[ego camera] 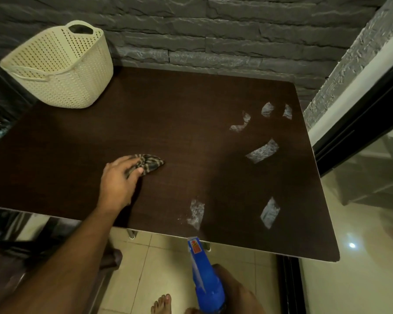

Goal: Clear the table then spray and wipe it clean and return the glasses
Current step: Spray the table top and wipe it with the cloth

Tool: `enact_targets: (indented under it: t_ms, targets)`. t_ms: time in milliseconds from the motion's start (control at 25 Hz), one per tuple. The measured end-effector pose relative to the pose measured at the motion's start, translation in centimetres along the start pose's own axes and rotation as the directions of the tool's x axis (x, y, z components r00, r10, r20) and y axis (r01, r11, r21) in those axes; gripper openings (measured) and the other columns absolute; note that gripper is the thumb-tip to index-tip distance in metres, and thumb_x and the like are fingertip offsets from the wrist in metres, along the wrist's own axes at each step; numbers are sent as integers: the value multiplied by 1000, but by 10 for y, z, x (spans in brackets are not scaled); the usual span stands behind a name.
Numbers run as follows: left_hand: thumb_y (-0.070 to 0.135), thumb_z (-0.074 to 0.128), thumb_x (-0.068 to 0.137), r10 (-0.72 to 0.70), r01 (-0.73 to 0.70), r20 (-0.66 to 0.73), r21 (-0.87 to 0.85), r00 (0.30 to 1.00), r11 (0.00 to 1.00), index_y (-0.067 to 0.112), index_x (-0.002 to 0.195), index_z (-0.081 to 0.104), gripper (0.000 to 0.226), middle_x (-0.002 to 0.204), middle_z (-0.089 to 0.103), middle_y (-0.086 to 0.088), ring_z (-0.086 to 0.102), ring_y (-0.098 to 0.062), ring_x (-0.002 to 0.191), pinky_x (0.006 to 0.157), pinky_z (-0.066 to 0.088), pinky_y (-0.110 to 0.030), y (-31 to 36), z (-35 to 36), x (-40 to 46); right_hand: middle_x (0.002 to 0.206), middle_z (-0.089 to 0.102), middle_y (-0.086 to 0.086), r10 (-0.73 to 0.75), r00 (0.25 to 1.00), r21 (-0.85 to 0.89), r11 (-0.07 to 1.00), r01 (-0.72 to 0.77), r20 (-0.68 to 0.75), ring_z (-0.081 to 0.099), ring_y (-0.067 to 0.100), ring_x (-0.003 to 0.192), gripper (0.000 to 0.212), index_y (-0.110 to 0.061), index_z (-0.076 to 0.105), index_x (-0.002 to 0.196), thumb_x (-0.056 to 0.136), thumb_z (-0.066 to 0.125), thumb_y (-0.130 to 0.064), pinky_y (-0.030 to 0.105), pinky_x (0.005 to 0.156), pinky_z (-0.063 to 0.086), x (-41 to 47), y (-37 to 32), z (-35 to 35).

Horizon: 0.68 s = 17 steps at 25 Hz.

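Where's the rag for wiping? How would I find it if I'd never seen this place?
Find the dark brown table with a cream basket at its far left corner. Near the middle, the left hand presses on the rag. It's the only crumpled, checked cloth there; the pale patches to its right are flat.

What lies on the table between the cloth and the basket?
Nothing: in the head view, the dark table is bare between the checked cloth under the left hand and the cream basket.
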<state>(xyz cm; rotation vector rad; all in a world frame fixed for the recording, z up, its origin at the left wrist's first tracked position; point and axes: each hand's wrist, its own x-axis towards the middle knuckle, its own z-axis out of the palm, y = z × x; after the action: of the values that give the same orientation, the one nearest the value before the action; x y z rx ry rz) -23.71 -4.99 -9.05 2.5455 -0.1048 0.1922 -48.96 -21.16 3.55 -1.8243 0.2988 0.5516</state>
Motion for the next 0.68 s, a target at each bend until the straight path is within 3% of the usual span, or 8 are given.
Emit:
enact_targets:
  t_ms: [80,160,240,400,480,560,600,680]
  targets:
    - [20,65,87,25,-25,8,-9,1000,1000,14,117,67,31,126,60,-5,51,-25,118,101,27,-25,16,8,-16,113,56,-21,128,984,-61,989,-136,-124,52,-4,110,57,-51,34,116,65,55,-67,2,90,37,-12,5,-4]
    - [23,64,87,154,-150,56,-67,987,986,17,115,68,29,124,62,-4,52,-23,117,101,19,-22,46,22,-44,112,63,-11,163,962,-72,981,-183,-221,57,6,113,49,-34,49,115,74,70,-16,17,94,42,-14,15,-27]
    - [26,62,88,308,-288,174,-127,935,949,25,117,66,29,127,60,4,47,-15,119,108,11,-24,75,36,-80,100,61,-13,141,986,34,990,-139,-90,59,4,99,40,-37,48,97,77,72,-13,14,79,43,-15,22,-37]
    - [32,59,89,605,-564,355,-224,713,795,31,120,63,31,131,52,17,37,-2,125,116,3,-28,75,36,-82,91,64,-8,160,978,140,980,-141,-131,59,-1,84,36,-42,45,85,77,72,-20,9,66,39,-8,28,-54]
    - [32,59,88,479,-463,246,-126,842,878,26,115,67,29,128,57,11,44,-7,124,117,13,-37,47,32,-44,91,64,-8,131,987,123,985,-119,-96,59,-1,81,37,-43,43,86,78,72,-21,7,63,41,-10,29,-52]
    - [23,63,87,122,-122,56,-2,991,993,18,114,68,28,125,62,-2,52,-21,119,111,29,-43,26,18,-11,93,63,-10,121,985,123,987,-106,-124,59,-2,84,38,-44,41,86,78,72,-23,6,64,40,-11,30,-49]
    - [20,63,87,-4,4,-4,24,1000,1000,15,114,67,28,124,62,-5,53,-25,116,108,34,-44,24,15,-8,96,62,-12,119,984,121,987,-103,-131,58,-2,87,39,-45,40,87,77,72,-24,6,66,39,-9,34,-48]
    - [23,61,87,37,-37,26,5,999,999,15,113,68,28,122,63,-3,54,-24,116,108,34,-41,37,18,-27,100,61,-14,106,985,125,988,-89,-140,55,-4,94,41,-47,39,91,78,72,-25,4,70,37,-5,37,-44]
